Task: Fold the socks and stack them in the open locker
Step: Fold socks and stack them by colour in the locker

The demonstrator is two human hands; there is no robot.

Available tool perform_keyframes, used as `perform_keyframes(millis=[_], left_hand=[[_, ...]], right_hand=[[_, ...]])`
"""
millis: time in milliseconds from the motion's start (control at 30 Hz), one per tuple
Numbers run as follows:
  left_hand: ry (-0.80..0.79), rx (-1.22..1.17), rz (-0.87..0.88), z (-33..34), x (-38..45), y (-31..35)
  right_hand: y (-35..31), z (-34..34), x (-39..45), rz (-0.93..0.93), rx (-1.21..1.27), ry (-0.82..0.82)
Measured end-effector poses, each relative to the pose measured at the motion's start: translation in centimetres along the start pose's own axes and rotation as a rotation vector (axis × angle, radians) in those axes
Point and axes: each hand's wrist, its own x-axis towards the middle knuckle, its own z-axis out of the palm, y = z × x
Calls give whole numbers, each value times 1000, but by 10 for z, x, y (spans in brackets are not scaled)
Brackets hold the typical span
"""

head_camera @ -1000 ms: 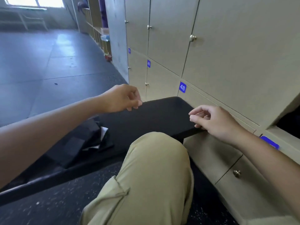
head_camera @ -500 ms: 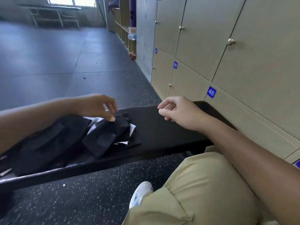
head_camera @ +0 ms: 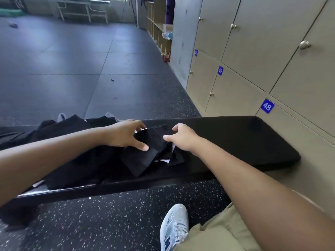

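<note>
— So, where are the socks [head_camera: 145, 154]?

— Middle of the frame, on the black table [head_camera: 235, 142]. One dark sock lies on top of a heap of dark cloth [head_camera: 72, 142] that spreads toward the left edge of the picture. Bits of white paper or card show under and beside it.

— Which way does that top sock run?

— Its long axis goes on a diagonal, from the upper right near the two hands down to the lower left, where a squared end points at the near edge of the table. Whether that end is toe or cuff I cannot tell.

— And the hands?

— Both are on that sock, close together but not touching each other. The left hand [head_camera: 125, 136] comes in from the left, fingers curled over the sock's upper edge and the thumb stretched along its face, so it grips the fabric. The right hand [head_camera: 183, 138] comes in from the lower right and sits at the sock's upper right end; its thumb and fingers are bent toward the cloth, but whether they truly pinch it or only touch it I cannot tell.

— What else is around?

— Beige lockers [head_camera: 272, 60] fill the right side of the frame, doors closed, with blue number tags 48, 49 and 50. A dark speckled floor [head_camera: 90, 223] runs below the table, and at the bottom right there is a white shoe [head_camera: 174, 227] and a knee in khaki trousers [head_camera: 217, 236].
</note>
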Motion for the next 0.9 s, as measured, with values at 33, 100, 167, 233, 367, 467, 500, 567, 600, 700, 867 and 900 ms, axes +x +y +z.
perform_keyframes(millis=[33,100,167,233,367,467,500,567,600,700,867,900], left_hand=[[24,-15,-5,3,2,-1],[52,-41,-12,6,5,-1],[50,-85,-9,8,4,1],[33,-119,-9,7,2,3],[58,-148,34,9,-3,-1],[90,-191,35,12,-6,1],[98,-216,23,13,-6,2],[111,-288,-2,13,-8,4],[113,-343,-14,12,-10,6],[160,-512,-62,5,-17,11],[229,-666,-120,-18,-34,12],[246,-671,-127,-23,-36,10]], right_hand=[[1,3,3,6,17,11],[3,7,8,10,63,48],[7,9,11,25,125,63],[11,8,14,38,184,54],[15,7,18,31,274,15],[15,4,17,22,312,7],[16,3,17,23,322,8],[17,0,17,25,325,9],[18,-1,18,33,325,-4],[23,-2,22,70,339,-73],[24,-1,24,58,340,-52],[23,-1,25,42,347,-49]])
